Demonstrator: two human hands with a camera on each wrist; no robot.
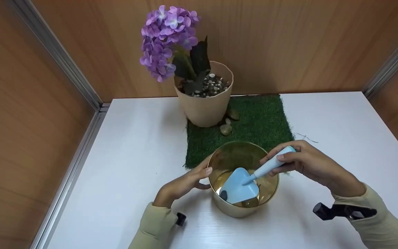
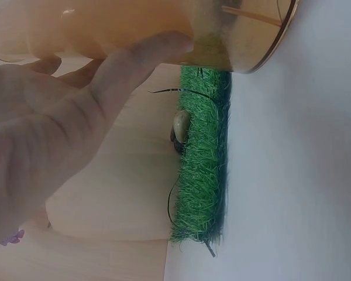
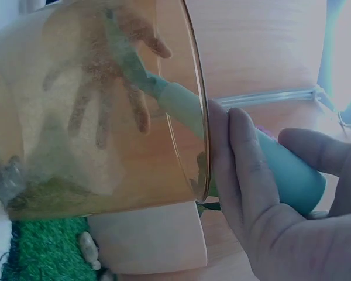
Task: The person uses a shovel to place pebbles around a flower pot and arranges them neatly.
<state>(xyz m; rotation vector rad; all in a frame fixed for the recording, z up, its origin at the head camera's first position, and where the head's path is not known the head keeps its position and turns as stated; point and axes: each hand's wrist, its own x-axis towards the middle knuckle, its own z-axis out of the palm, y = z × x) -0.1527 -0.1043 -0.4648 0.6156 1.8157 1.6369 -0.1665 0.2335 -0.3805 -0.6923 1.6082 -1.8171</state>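
Observation:
A see-through amber bowl stands on the white table. My left hand holds its left side, thumb near the rim; in the right wrist view its spread fingers show through the wall. In my right hand is the handle of a light blue garden trowel, gripped between thumb and fingers. The trowel slants down into the bowl, its blade inside. A small dark stone lies at the blade's left edge; I cannot tell whether it rests on the blade. More stones lie on the bowl's bottom.
Behind the bowl is a green artificial grass mat with some stones. A beige pot with a purple flower and pebbles stands at its back left. Wooden panels enclose the table's back and sides.

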